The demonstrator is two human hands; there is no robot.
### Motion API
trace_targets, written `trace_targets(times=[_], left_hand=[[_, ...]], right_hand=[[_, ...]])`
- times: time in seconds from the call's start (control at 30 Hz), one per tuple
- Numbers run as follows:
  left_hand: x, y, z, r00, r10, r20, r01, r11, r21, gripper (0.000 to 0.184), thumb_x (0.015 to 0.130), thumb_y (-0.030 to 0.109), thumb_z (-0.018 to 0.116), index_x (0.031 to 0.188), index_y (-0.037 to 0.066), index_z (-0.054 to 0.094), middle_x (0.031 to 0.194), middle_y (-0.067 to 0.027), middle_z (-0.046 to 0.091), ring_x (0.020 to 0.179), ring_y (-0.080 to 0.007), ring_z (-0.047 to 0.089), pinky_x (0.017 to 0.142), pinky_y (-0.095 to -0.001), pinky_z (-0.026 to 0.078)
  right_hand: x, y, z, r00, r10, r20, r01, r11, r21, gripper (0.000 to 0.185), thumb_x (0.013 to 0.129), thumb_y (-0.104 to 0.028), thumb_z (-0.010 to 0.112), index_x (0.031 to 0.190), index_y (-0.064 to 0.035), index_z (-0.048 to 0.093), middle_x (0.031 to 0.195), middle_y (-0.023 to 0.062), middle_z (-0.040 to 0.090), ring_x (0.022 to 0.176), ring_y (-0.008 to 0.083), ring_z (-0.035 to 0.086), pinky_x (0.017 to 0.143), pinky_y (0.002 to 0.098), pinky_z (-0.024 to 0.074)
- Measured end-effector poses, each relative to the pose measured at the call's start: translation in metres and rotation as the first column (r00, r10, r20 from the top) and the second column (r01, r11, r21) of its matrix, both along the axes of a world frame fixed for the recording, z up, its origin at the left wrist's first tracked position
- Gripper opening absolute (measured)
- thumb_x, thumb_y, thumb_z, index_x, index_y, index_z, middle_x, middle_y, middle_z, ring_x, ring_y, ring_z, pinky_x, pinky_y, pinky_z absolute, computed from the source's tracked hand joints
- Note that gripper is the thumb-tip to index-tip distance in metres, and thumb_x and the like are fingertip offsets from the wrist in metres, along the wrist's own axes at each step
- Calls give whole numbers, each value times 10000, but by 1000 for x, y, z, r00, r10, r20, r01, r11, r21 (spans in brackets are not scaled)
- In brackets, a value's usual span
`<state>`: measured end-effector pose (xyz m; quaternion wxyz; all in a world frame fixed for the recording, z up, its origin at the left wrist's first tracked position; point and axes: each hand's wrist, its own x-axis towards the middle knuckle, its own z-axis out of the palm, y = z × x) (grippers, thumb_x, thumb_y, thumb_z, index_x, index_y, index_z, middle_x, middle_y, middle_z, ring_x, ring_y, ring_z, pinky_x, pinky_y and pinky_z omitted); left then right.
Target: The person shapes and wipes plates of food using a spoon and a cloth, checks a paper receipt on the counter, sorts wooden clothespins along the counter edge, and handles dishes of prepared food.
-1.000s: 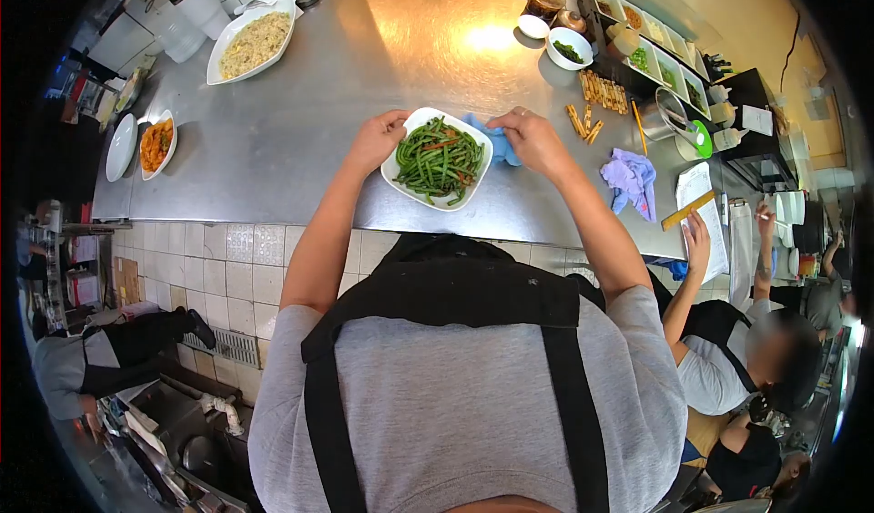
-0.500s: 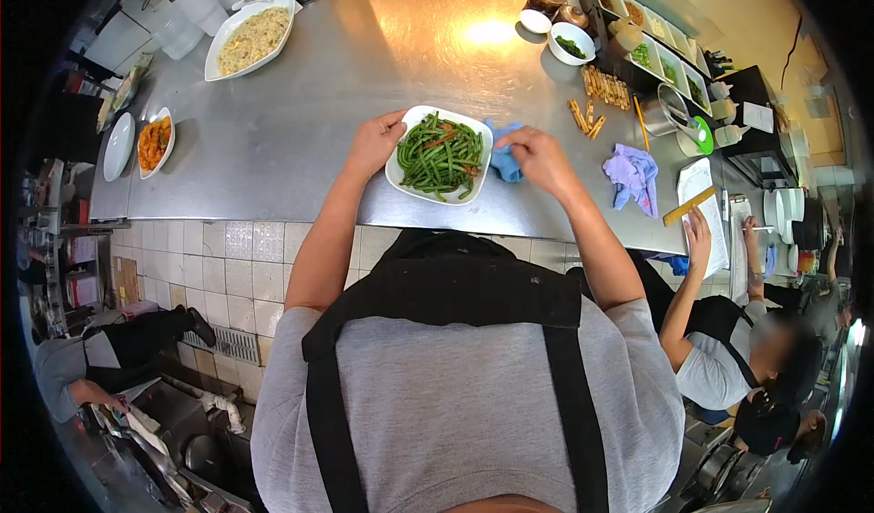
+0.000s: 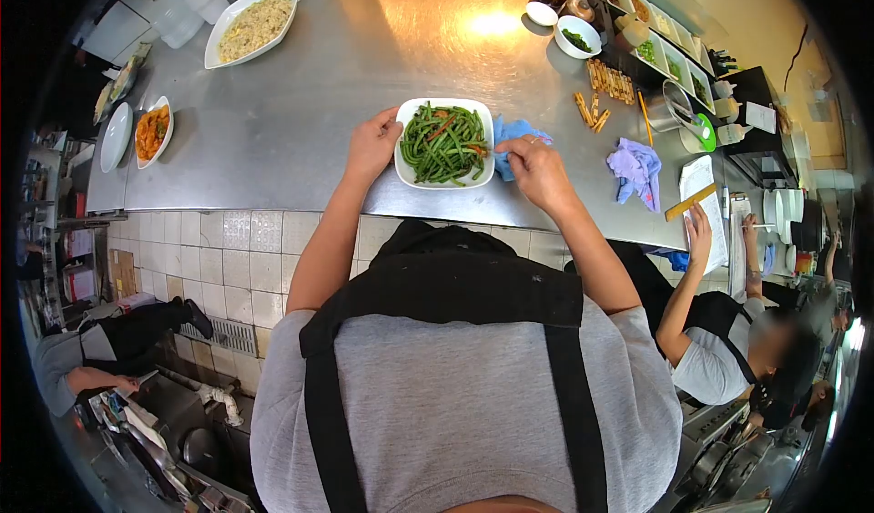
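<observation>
A square white plate (image 3: 407, 175) of green beans (image 3: 444, 146) with reddish-orange strips among them rests near the counter's front edge. My left hand (image 3: 372, 147) has its fingers closed on the plate's left rim. At the right rim my right hand (image 3: 537, 169) is closed, thumb and forefinger pinched at the edge. A crumpled blue cloth (image 3: 510, 132) lies on the counter beside the plate, partly hidden behind my right hand.
On the steel counter (image 3: 300, 149) are a fried-rice dish (image 3: 257, 27), an orange-sauced dish (image 3: 152, 133), an empty oval plate (image 3: 116, 138), a bowl of greens (image 3: 575, 38), clothespins (image 3: 612, 81) and a purple cloth (image 3: 635, 171). At right a co-worker's hand (image 3: 699, 231) touches a ruler (image 3: 690, 202).
The plate has turned slightly and now sits squarer to me. My right hand has moved from over the blue cloth to the plate's right rim. My left hand stays at the left rim.
</observation>
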<state>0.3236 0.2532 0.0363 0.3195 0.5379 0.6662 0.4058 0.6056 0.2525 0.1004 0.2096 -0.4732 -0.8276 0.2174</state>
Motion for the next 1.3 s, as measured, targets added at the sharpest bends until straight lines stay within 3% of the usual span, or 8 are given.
trace_targets(times=[0.27, 0.7, 0.83, 0.97, 1.07, 1.1, 1.27, 1.3], left_hand=[[2, -4, -1, 999, 24, -25, -23, 999, 45, 321, 837, 187, 573, 1130, 81, 653, 760, -129, 669, 655, -228, 653, 639, -342, 509], [19, -30, -2, 895, 116, 431, -108, 993, -43, 351, 857, 44, 514, 1199, -32, 508, 972, -160, 640, 605, -216, 668, 477, -300, 562], [28, -36, -10, 765, 170, 621, -150, 985, -85, 352, 870, 16, 484, 1215, -35, 439, 1064, -160, 591, 643, -226, 671, 489, -303, 575], [42, -21, -2, 685, 265, 679, -225, 963, -148, 354, 911, 48, 460, 1252, 8, 373, 1090, -153, 550, 683, -209, 661, 545, -300, 583], [46, 19, -6, 637, 308, 707, -300, 944, -141, 353, 913, 55, 463, 1253, 12, 374, 1075, -152, 554, 682, -204, 659, 546, -300, 583], [45, 40, -14, 639, 307, 705, -312, 941, -127, 368, 915, 59, 467, 1265, 22, 360, 1078, -150, 555, 679, -205, 655, 545, -300, 584], [41, 152, -20, 606, 201, 770, -238, 969, -65, 414, 903, 50, 502, 1280, 22, 333, 1178, -153, 534, 752, -219, 657, 563, -301, 571], [41, 169, -19, 596, 143, 790, -203, 979, -24, 423, 921, 80, 504, 1310, 51, 340, 1204, -124, 532, 895, -223, 622, 697, -334, 545]], right_hand=[[-16, -23, -8, 940, 107, 325, -192, 951, 242, 222, 768, -37, 540, 947, -23, 672, 920, 173, 585, 870, 334, 602, 773, 422, 500], [-39, -55, -18, 991, -11, -132, 22, 997, 79, 194, 804, -22, 584, 974, -13, 678, 842, 173, 627, 761, 344, 619, 696, 398, 511], [-44, -46, -29, 973, -35, -228, -2, 987, -162, 209, 837, -35, 592, 1029, 0, 668, 888, 128, 660, 760, 225, 627, 692, 310, 500], [-24, -23, -36, 636, -474, -609, -186, 672, -717, 201, 871, -13, 566, 1047, -15, 663, 813, -16, 589, 716, 44, 510, 652, 195, 420], [-9, -18, -34, 717, -369, -591, 21, 859, -511, 213, 864, -13, 566, 1055, -34, 657, 858, 15, 614, 737, 84, 536, 679, 221, 442], [-2, -17, -43, 861, -180, -476, 82, 972, -220, 227, 844, -13, 581, 1052, -60, 659, 922, 64, 628, 775, 154, 575, 704, 250, 462], [-3, -24, -38, 975, 222, -29, -220, 973, 64, 415, 748, -68, 667, 1160, -102, 627, 1183, 155, 563, 1047, 326, 538, 905, 409, 434], [-4, -23, -39, 961, 270, 52, -274, 957, 91, 441, 734, -71, 670, 1172, -105, 623, 1212, 156, 553, 1076, 335, 524, 928, 426, 420]])
